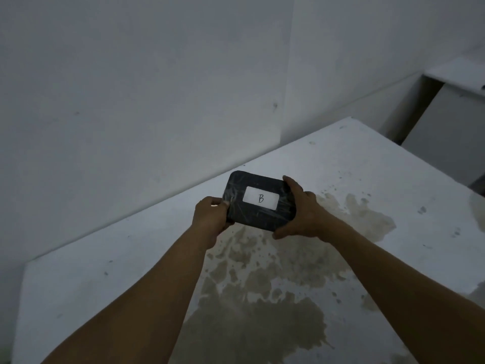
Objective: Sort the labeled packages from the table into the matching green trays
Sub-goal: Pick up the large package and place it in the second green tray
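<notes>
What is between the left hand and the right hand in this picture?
In the head view, the black package with a white label marked B lies between the left hand and right hand; both grip its ends.

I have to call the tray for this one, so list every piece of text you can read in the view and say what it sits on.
"B": handwritten in dark ink on the white label on the face of the black package, which the left hand and the right hand hold by its two ends above the table.
No other text is visible; no tray labels are in view.
</notes>
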